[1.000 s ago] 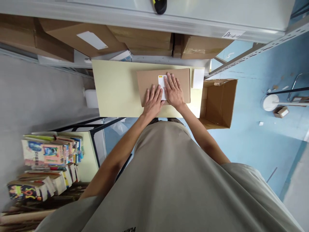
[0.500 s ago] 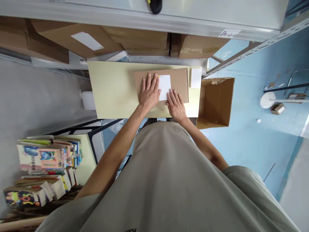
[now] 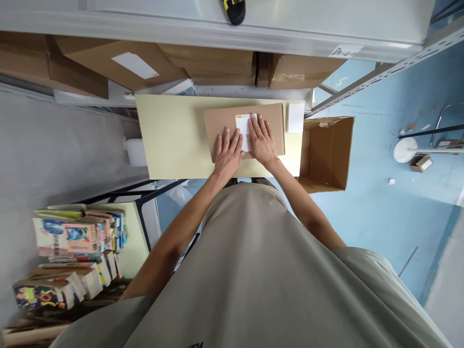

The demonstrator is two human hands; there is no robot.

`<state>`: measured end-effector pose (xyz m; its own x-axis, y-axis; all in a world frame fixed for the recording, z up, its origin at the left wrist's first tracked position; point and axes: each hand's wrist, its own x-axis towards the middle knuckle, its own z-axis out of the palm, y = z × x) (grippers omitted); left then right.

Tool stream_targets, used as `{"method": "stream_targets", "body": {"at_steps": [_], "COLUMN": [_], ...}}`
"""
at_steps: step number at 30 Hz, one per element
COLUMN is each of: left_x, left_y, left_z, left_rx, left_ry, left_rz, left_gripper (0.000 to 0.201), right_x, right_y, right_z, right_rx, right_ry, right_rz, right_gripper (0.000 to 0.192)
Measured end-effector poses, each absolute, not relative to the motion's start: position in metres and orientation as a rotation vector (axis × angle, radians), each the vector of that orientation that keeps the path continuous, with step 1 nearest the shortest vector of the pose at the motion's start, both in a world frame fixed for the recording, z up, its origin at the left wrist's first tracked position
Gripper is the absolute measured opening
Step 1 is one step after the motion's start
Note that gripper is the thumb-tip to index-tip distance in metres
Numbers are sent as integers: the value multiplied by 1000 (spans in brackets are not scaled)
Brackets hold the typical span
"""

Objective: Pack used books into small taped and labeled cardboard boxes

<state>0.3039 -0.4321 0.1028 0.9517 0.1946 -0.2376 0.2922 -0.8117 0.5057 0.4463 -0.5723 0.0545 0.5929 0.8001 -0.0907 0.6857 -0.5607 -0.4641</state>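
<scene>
A flat brown cardboard box (image 3: 222, 120) lies on the pale yellow table (image 3: 174, 140). On its top is a white label (image 3: 242, 126) with a small yellow mark at one corner. My left hand (image 3: 228, 152) rests flat on the near part of the box, fingertips at the label's left edge. Over the label's right side lies my right hand (image 3: 261, 141), its fingers stretched out and covering that edge. Neither hand grips anything. A stack of white slips (image 3: 296, 118) sits at the table's right end.
An open, larger carton (image 3: 328, 152) stands right of the table. Behind, several cardboard boxes (image 3: 213, 63) fill a shelf under a metal shelf board (image 3: 308, 29), which carries a black-and-yellow tool (image 3: 236, 12). Stacked books (image 3: 79, 237) are at lower left.
My left hand has slid back toward me on the box. My right hand has moved forward onto the right side of the label. The box stays in place.
</scene>
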Motion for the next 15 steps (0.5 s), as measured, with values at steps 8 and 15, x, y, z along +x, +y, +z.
{"method": "stream_targets", "body": {"at_steps": [8,15], "left_x": [303,306], "left_y": [-439,-441], "left_z": [106,108], "left_rx": [2511,2472], "left_ry": [397,432], "left_rz": [-216,-199], "left_gripper": [76,76], "right_x": [432,411], "right_y": [-585,-600], "right_z": [60,74], "right_rx": [-2470,-2496], "right_ry": [-1229,-1241], "right_rz": [434,508], "right_gripper": [68,67]}}
